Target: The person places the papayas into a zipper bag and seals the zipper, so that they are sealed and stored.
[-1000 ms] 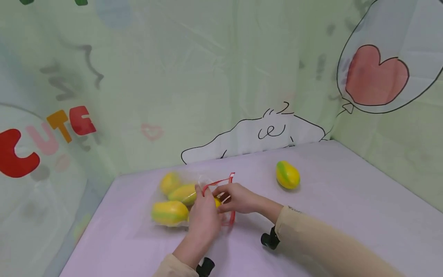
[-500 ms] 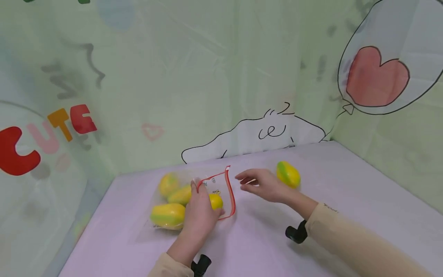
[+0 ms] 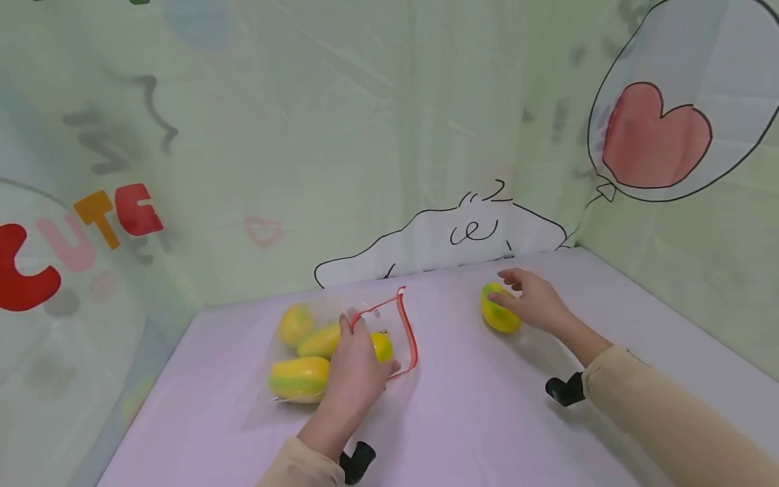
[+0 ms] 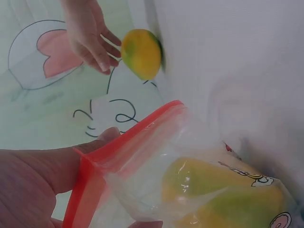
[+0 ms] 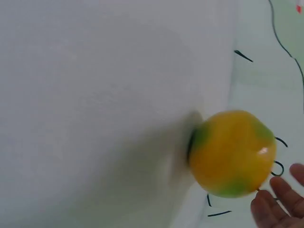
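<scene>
My left hand (image 3: 358,368) grips a clear zip bag (image 4: 137,190) near its red-edged mouth. The bag's mouth (image 3: 409,331) gapes to the right. Inside lie several yellow-green papayas (image 3: 299,379), one of them partly hidden behind my left hand. A single loose papaya (image 3: 500,318) rests on the table at the back right. My right hand (image 3: 535,301) is over its right side, fingers spread and loosely bent. In the right wrist view, the fingertips (image 5: 266,209) are close to the papaya (image 5: 232,154); whether they touch it I cannot tell.
A pale lilac table (image 3: 462,412) carries everything. Printed green cloth (image 3: 365,135) stands behind and on both sides of it. A black wrist camera (image 3: 566,390) hangs below my right sleeve, and another camera (image 3: 358,463) sits below the left.
My right hand has left the bag's mouth and moved right to the loose papaya. The bag's mouth has spread wider. My left hand has kept its hold on the bag.
</scene>
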A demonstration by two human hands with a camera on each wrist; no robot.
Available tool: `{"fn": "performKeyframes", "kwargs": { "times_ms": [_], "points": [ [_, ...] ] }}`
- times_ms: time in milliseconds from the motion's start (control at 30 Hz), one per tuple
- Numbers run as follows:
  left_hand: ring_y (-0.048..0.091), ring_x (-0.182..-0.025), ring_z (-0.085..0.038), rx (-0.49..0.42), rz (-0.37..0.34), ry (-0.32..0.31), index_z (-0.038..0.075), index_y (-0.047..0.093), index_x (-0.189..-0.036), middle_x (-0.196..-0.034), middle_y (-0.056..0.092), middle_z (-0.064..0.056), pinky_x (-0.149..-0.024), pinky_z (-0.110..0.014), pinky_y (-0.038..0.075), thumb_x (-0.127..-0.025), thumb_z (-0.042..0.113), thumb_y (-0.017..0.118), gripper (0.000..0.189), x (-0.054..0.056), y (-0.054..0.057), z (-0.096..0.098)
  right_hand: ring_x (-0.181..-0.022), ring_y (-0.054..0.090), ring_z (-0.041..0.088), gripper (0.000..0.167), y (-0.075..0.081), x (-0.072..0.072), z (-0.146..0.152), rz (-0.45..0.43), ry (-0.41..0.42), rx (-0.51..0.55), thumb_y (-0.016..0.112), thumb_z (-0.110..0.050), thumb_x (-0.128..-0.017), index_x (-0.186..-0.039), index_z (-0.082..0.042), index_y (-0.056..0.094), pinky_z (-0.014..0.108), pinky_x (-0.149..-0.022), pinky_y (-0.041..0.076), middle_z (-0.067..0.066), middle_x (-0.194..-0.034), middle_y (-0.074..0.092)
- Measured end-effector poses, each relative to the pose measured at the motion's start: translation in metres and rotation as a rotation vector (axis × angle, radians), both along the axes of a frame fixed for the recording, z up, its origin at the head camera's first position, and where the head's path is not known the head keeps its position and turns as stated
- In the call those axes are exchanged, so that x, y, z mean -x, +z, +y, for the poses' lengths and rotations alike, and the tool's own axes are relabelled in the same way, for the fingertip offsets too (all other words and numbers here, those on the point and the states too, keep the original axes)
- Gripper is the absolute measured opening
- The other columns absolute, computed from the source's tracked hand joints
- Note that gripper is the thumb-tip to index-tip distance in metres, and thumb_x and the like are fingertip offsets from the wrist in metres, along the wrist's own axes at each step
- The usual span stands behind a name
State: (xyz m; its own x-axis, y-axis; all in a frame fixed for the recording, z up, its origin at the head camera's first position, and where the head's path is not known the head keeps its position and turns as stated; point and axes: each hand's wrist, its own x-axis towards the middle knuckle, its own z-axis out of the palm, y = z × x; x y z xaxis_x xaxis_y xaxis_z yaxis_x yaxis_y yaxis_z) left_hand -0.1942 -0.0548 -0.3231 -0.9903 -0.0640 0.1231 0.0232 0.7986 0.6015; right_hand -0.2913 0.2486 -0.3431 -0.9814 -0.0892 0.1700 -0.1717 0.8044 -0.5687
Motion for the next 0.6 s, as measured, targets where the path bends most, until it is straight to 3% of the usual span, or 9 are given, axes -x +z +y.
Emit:
{"fn": "performKeyframes", "kwargs": {
  "times_ms": [167, 300, 600],
  "points": [
    [0.064, -0.121, -0.044, 0.023, -0.024, -0.005, -0.004, 0.039, -0.152, -0.164, 0.028, -0.027, -0.099, -0.049, 0.055, -0.076, 0.017, 0.091, 0.095, -0.001, -0.008, 0.002, -0.119, 0.054, 0.049, 0.084, -0.019, 0.005, -0.006, -0.01, -0.045, -0.108, 0.072, -0.043, -0.092, -0.145, 0.013, 0.04, 0.061, -0.101, 0.049, 0.038, -0.138, 0.05],
    [0.066, -0.117, -0.044, 0.014, -0.044, -0.007, -0.004, 0.042, -0.152, -0.165, 0.027, -0.027, -0.095, -0.048, 0.058, -0.074, 0.015, 0.092, 0.094, -0.003, -0.012, 0.003, -0.109, 0.055, 0.047, 0.091, -0.025, 0.008, -0.009, -0.025, -0.104, -0.175, 0.077, -0.047, -0.087, -0.144, 0.012, 0.039, 0.06, -0.092, 0.052, 0.039, -0.135, 0.049],
    [0.068, -0.111, -0.04, 0.041, -0.055, -0.008, -0.005, 0.046, -0.148, -0.165, 0.028, -0.027, -0.093, -0.046, 0.059, -0.071, 0.013, 0.094, 0.092, -0.006, -0.013, 0.002, -0.106, 0.054, 0.049, 0.083, -0.034, 0.014, -0.002, -0.068, -0.134, -0.184, 0.074, -0.037, -0.089, -0.148, 0.008, 0.037, 0.063, -0.092, 0.051, 0.044, -0.134, 0.041]
  ]
}}
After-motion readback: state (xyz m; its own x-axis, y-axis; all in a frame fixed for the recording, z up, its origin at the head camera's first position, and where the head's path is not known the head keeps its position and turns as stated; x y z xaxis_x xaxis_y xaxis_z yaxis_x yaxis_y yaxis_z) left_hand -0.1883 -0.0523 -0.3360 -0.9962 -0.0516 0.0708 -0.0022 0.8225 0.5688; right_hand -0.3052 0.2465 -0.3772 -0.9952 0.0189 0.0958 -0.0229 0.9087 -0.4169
